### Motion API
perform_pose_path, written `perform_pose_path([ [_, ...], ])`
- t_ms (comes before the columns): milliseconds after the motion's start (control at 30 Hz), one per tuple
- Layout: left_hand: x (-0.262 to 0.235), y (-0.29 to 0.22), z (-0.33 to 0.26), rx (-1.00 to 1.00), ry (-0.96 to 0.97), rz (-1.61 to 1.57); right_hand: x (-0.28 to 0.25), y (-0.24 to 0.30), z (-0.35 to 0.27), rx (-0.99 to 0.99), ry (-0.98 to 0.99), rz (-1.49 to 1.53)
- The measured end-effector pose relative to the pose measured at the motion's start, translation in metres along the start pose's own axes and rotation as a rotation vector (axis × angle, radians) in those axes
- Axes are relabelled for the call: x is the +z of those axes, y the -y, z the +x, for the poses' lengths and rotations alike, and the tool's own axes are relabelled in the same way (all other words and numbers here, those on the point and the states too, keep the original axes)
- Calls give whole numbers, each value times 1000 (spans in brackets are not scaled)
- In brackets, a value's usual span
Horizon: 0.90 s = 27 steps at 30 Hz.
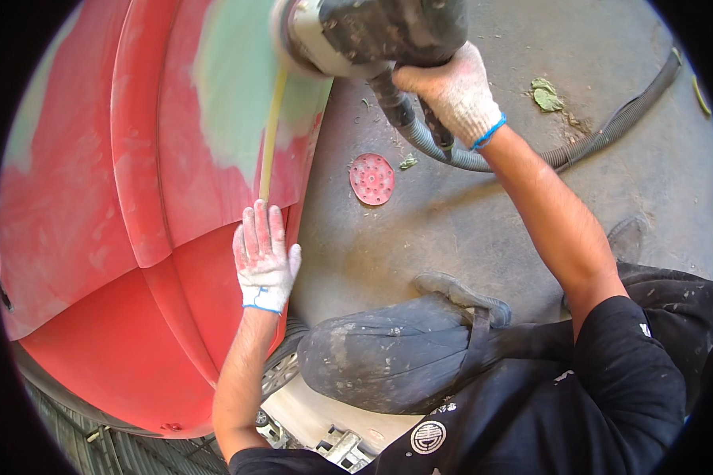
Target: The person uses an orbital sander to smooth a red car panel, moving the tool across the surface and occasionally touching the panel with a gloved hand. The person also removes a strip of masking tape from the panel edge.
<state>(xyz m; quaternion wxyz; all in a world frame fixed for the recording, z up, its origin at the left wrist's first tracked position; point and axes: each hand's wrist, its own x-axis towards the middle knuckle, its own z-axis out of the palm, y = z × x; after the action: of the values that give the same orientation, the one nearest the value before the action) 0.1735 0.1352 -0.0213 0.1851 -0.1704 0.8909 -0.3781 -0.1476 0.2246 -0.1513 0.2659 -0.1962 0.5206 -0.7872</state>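
My right hand (459, 91), in a dusty white knit glove, is wrapped around the grip of a grey-and-black power sander (372, 32). The sander's round pad lies at the edge of a pale green patch (234, 87) on the red car body panel (71, 237); its outer rim looks smeared. My left hand (264, 257), gloved in white with reddish dust on the fingers, rests flat on the panel with fingers stretched out. Its fingertips touch or lie beside the lower end of a yellow tape strip (272, 138) that runs up toward the sander.
From the sander a ribbed grey hose (590, 146) trails rightward across the grey floor (356, 253). A red sanding disc with holes (371, 179) and green leaves (546, 95) lie there. A car wheel (281, 368) shows beside my bent knee (380, 352).
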Motion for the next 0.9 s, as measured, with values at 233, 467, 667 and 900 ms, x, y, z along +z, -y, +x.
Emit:
perform_pose_path([
  [233, -35, -59, 58, -329, -5, -786, 46, -26, -23, -310, 49, -229],
  [467, -17, -64, 96, -278, 25, -966, 48, -17, -55, -281, 377, -127],
  [667, -18, -74, 100, -320, 121, -969, 51, -3, -36, -271, 319, -398],
  [900, -8, -72, 96, -297, 2, -909, 51, -5, -15, -293, 137, -124],
])
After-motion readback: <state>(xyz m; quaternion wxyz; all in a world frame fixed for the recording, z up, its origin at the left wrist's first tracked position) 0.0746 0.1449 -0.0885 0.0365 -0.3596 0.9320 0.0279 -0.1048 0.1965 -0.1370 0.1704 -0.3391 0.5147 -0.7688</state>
